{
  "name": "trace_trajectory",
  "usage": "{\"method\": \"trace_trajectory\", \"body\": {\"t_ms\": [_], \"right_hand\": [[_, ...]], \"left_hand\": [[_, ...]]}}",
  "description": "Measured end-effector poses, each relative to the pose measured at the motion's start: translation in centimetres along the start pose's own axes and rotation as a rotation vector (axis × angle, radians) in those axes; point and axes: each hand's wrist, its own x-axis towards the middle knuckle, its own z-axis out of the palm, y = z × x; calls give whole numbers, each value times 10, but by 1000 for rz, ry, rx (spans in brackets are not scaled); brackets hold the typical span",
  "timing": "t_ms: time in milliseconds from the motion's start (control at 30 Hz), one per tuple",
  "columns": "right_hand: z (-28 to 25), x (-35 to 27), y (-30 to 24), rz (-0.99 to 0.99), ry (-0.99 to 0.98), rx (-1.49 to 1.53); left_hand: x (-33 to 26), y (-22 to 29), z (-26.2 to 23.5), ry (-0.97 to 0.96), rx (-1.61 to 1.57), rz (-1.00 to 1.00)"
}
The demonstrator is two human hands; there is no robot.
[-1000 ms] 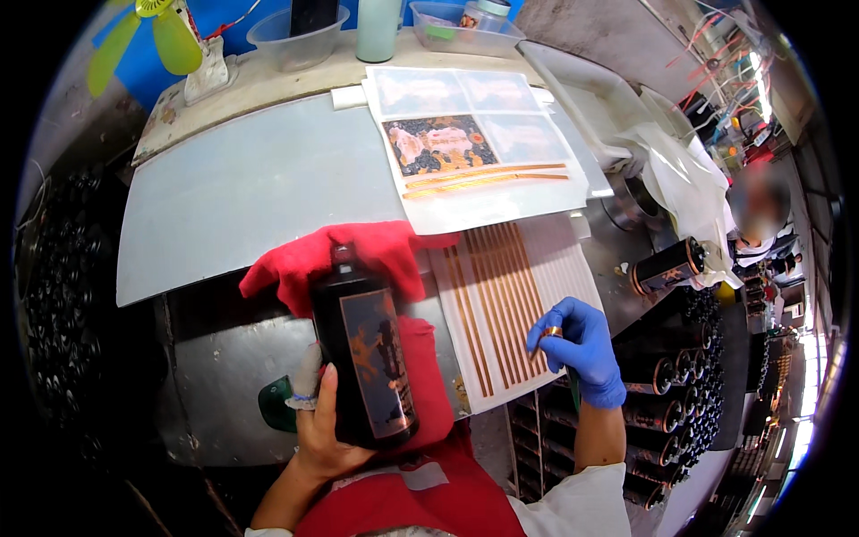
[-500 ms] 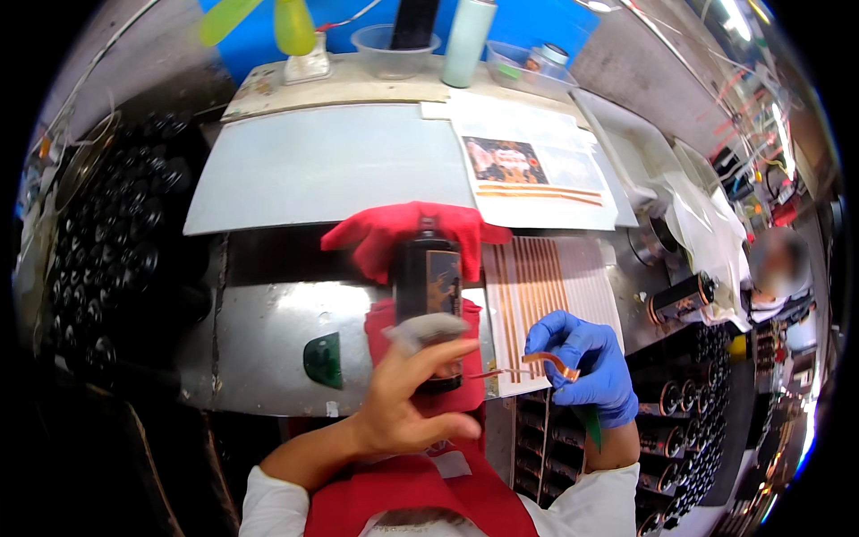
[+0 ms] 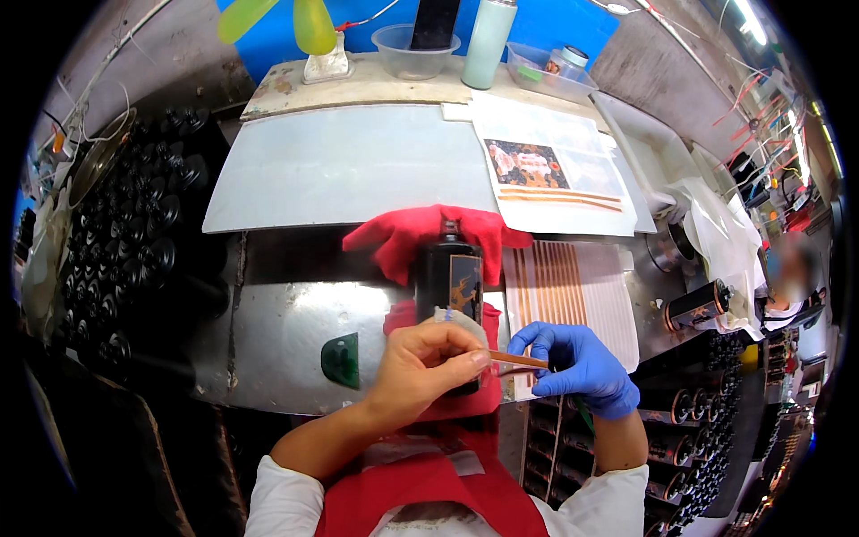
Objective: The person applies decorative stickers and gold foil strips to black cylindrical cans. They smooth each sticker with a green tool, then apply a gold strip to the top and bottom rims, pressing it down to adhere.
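Note:
A copper-coloured strip (image 3: 515, 359) is stretched between my two hands. My bare left hand (image 3: 420, 365), a white cover on one finger, pinches its left end between thumb and forefinger. In a blue glove, my right hand (image 3: 586, 369) grips the other end. A bit of something green (image 3: 584, 413) shows below that glove; its shape is mostly hidden. Just beyond the left hand, a black bottle (image 3: 434, 277) with a gold-patterned panel rests on red cloth (image 3: 386, 234), its lower part partly covered by my fingers. Right of the bottle, a white sheet (image 3: 616, 300) carries several copper-coloured strips.
A dark green flat piece (image 3: 341, 360) lies on the metal table (image 3: 286, 322). A printed sheet (image 3: 573, 215) and a pale board (image 3: 349, 170) are farther back. Another black bottle (image 3: 698, 306) lies at right. Many black bottles (image 3: 134, 242) crowd the left. A person (image 3: 787, 286) is at far right.
My left hand, open beside the bottle before, has closed on the strip's left end. The curled strip is now pulled straighter between both hands. The view has shifted slightly.

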Motion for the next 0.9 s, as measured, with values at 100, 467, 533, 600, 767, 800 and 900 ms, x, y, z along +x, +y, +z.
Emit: {"method": "trace_trajectory", "body": {"t_ms": [100,467,533,600,767,800,900], "right_hand": [[-8,3,-1,100,-28,54],[-18,63,-20,72,406,-170],[-20,81,-19,12,445,-194],[-26,92,-15,27,464,-176],[-34,103,-11,67,467,-165],[-35,105,-9,76,471,-165],[-38,107,-7,97,463,-184]], "left_hand": [[1,-2,-13,6,77,78],[35,-18,-51,311,314,316],[48,-25,-57,370,290,359],[58,-29,-63,413,391,399],[72,-32,-69,469,512,418],[73,-33,-70,465,507,404],[75,-35,-71,462,495,390]]}}
